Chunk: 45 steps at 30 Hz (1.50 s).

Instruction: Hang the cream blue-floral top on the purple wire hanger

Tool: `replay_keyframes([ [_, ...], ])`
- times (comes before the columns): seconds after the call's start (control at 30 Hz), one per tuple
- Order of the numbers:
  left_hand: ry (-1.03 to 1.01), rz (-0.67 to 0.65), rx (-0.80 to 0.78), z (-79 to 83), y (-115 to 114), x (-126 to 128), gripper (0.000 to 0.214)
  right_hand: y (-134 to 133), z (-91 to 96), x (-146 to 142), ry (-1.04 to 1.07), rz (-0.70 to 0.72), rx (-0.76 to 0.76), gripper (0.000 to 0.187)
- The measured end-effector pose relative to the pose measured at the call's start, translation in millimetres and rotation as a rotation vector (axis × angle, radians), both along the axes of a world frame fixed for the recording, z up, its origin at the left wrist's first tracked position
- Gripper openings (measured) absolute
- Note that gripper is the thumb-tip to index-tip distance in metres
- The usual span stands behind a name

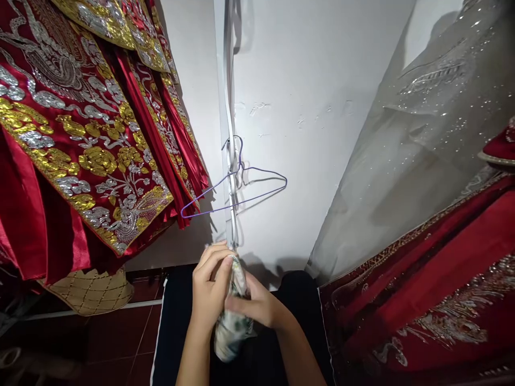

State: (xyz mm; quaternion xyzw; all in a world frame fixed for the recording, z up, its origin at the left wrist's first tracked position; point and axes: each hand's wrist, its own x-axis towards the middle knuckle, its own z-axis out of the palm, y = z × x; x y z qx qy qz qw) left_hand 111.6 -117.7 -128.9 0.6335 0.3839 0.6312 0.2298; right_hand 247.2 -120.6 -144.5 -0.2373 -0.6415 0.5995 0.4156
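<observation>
A light cloth with a green and yellowish pattern (231, 338) is bunched up low in the middle of the head view. My left hand (212, 276) closes around its upper end, thumb near the top beside a pale upright pole (231, 214). Lower down on the other side, my right hand (257, 304) wraps the same cloth, thumb across its front; this hand and the cloth's lower end are a little blurred. Above both hands a thin purple clothes hanger (257, 206) hangs by its hook at the pole, with no garment on it.
Red robes with gold and silver embroidery (96, 161) hang on the left. A sparkling pale gown (374, 161) and a red beaded garment (434, 289) stand close on the right. Behind is a white wall (309, 80); the floor has dark red tiles (116, 332).
</observation>
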Motion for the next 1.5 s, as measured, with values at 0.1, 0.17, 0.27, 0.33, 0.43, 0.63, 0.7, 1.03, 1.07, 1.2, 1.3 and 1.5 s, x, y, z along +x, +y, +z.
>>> replay_keyframes([
  [0.1,0.020,-0.023,-0.082,-15.2,2.3,-12.9,0.024,3.3,1.1,11.1,-0.154,-0.060,0.023,0.028],
  [0.17,0.105,-0.175,-0.258,-27.9,-1.7,-18.4,0.032,12.9,6.2,27.6,-0.246,-0.160,0.064,0.006],
  [0.27,0.342,-0.369,-0.454,-40.9,-15.5,-23.4,0.034,38.4,29.4,56.5,-0.201,-0.350,0.180,0.004],
  [0.33,0.401,-0.362,-0.465,-41.2,-24.7,-28.1,0.033,61.4,51.6,65.9,-0.058,-0.587,0.301,0.018],
  [0.43,0.335,-0.244,-0.415,-28.1,-31.1,-42.8,0.026,100.3,73.6,55.0,-0.077,-0.620,0.377,0.044],
  [0.63,0.427,-0.050,-0.310,14.4,-26.5,-84.6,0.016,147.8,28.6,41.0,-0.265,-0.613,0.232,0.017],
  [0.7,0.535,-0.113,-0.329,21.2,-24.5,-92.0,0.015,143.0,8.5,60.6,-0.246,-0.732,0.245,0.012],
  [1.03,0.557,-0.282,-0.311,52.9,-7.7,-80.6,0.015,140.9,31.6,52.8,-0.179,-0.604,0.353,0.043],
  [1.07,0.572,-0.263,-0.312,58.8,-5.6,-81.3,0.015,147.7,32.3,46.7,-0.201,-0.630,0.348,0.036],
  [1.2,0.639,-0.254,-0.353,62.5,2.5,-92.3,0.018,155.1,26.2,54.1,-0.259,-0.811,0.338,0.010],
  [1.3,0.656,-0.311,-0.491,43.9,15.1,-107.9,0.023,141.1,25.7,79.4,-0.315,-0.892,0.362,0.014],
  [1.5,0.825,0.123,-0.357,42.8,55.6,-134.3,0.036,119.2,42.6,105.5,-0.495,-0.894,0.436,0.017],
])
